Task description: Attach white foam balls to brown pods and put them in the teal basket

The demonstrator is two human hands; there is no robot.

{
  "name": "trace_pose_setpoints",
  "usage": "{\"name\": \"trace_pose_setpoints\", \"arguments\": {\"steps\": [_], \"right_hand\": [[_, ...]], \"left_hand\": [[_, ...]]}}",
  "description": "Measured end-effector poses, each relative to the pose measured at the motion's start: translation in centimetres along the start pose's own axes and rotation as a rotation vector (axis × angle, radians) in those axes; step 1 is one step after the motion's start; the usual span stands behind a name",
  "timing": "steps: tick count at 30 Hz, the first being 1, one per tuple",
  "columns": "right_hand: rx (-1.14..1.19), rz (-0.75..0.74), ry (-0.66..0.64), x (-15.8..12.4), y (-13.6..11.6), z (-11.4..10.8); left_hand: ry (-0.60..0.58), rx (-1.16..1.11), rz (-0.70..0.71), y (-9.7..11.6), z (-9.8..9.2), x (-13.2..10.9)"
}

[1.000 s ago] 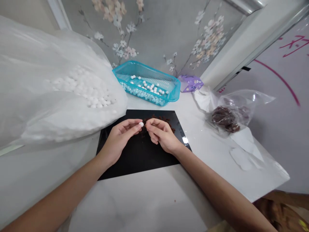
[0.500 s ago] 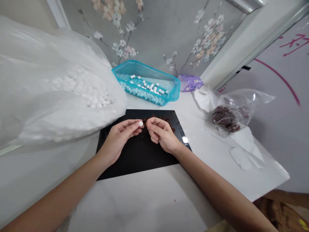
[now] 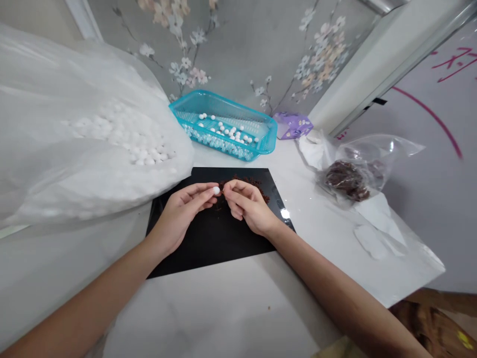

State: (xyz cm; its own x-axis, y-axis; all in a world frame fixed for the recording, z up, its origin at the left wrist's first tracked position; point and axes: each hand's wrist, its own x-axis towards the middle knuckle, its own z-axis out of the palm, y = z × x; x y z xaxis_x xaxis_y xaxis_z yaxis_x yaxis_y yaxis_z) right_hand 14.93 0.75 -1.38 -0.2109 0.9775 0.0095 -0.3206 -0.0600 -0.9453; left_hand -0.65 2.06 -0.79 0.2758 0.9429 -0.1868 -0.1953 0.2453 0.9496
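Note:
Between the thumb and fingers of my left hand (image 3: 182, 209) is a small white ball (image 3: 216, 190). Close beside it, the fingertips of my right hand (image 3: 249, 205) are pinched together; a tiny reddish-brown bit may be between them, but it is too small to make out. Both hands are above a black mat (image 3: 212, 243). A pile of reddish-brown shreds (image 3: 265, 197) lies on the mat behind my right hand, which partly hides it.
A large translucent bag of white balls (image 3: 149, 154) bulges at the left. Behind the mat stands a blue basket (image 3: 269, 144) holding several white balls. To the right are a purple packet (image 3: 294, 126), a clear bag with brown material (image 3: 345, 180) and white paper (image 3: 380, 219).
The view has shifted very slightly. Both hands keep nearly the same pose, the left still pinching the white ball and the right close beside it.

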Motion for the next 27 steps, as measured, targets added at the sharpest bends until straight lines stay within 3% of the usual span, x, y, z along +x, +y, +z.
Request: {"name": "trace_pose_setpoints", "arguments": {"steps": [27], "right_hand": [[-0.045,0.005,0.017,0.04,0.08,0.05]], "left_hand": [[0.001,0.048,0.040,0.03,0.04,-0.07]]}}
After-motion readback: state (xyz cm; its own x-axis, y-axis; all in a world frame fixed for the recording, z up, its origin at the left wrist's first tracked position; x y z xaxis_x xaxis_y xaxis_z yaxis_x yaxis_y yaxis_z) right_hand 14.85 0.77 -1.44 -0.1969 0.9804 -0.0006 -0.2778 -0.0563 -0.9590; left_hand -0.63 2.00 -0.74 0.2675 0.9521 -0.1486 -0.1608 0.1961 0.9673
